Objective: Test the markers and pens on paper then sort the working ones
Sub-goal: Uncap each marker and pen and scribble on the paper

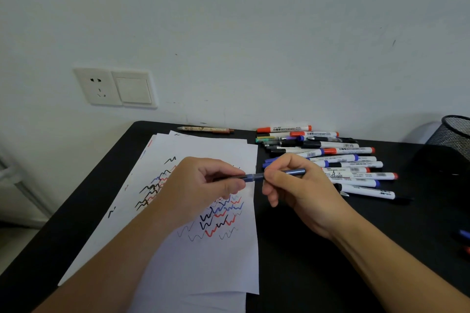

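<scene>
While I watch from the head view, my left hand (pixel 203 185) pinches one end of a blue pen (pixel 256 176) and my right hand (pixel 292 185) grips its other end, holding it level above the scribbled paper (pixel 216 262). Just beyond my right hand lies a pile of markers (pixel 343 160) on the black table (pixel 305 249).

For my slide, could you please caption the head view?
Both hands, left and right, hold a blue pen over scribbled paper beside piled markers.
</scene>
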